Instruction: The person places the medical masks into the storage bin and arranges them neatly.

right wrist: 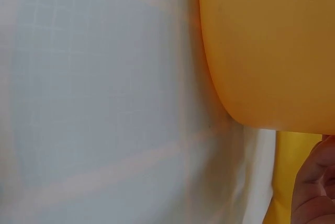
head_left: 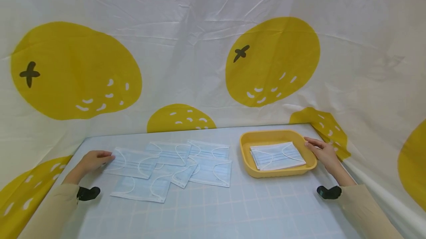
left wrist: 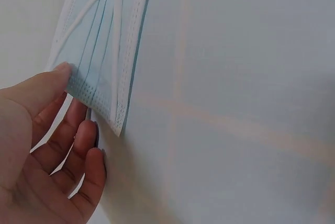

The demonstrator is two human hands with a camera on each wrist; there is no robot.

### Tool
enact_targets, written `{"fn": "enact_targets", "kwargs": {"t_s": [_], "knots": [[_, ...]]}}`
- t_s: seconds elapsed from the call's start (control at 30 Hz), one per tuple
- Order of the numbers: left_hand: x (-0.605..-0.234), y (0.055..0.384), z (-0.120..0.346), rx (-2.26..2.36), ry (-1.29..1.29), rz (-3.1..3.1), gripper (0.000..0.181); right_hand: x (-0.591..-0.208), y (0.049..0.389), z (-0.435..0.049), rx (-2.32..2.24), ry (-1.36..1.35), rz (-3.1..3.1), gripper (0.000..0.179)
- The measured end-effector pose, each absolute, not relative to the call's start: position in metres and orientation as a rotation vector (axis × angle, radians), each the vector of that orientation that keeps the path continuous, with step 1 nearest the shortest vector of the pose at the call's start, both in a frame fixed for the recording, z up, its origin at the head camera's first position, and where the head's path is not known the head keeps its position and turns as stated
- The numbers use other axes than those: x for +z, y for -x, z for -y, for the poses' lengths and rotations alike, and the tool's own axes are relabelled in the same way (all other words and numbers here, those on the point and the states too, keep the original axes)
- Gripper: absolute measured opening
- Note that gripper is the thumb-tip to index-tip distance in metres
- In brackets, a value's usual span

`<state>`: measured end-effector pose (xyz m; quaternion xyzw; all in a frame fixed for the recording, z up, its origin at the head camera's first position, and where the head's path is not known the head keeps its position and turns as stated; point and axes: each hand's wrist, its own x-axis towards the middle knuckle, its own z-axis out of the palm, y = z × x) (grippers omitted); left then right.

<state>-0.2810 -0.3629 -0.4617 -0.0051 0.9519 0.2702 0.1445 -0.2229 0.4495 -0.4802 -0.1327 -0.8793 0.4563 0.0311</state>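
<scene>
My left hand point(head_left: 94, 160) pinches the left end of a light blue face mask point(head_left: 133, 163) between thumb and fingers; the left wrist view shows the thumb on top of the pleated mask point(left wrist: 99, 41). Several more face masks point(head_left: 213, 170) lie overlapping to its right, white ear loops upward. At the right, a yellow tray point(head_left: 244, 157) holds a small stack of face masks point(head_left: 277, 156). My right hand point(head_left: 327, 156) grips the tray's right rim. In the right wrist view the tray's side point(right wrist: 272, 51) fills the upper right, and only part of my hand point(right wrist: 316, 182) shows.
A pale blue checked cloth point(head_left: 233, 213) covers the table. Behind and beside it hangs a white curtain point(head_left: 199, 65) with large yellow fruit prints, meeting the table's back edge. Dark bands with a camera sit on both wrists.
</scene>
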Motion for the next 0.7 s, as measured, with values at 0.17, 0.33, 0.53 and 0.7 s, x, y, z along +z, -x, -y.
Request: {"fn": "enact_targets", "kwargs": {"t_s": [0.17,0.33,0.53,0.7], "knots": [[-0.462,0.272,0.363,0.804,0.032,-2.759,0.067,-0.475,0.219,-0.444,1.419,0.405,2.705,0.069],[-0.464,0.264,0.363,0.859,0.041,-2.762,0.065,-0.461,0.210,-0.432,1.378,0.350,2.739,0.067],[-0.466,0.255,0.362,0.904,0.076,-2.749,0.063,-0.458,0.208,-0.428,1.376,0.351,2.735,0.063],[-0.466,0.247,0.361,0.973,0.095,-2.733,0.066,-0.461,0.211,-0.431,1.427,0.379,2.713,0.073]]}}
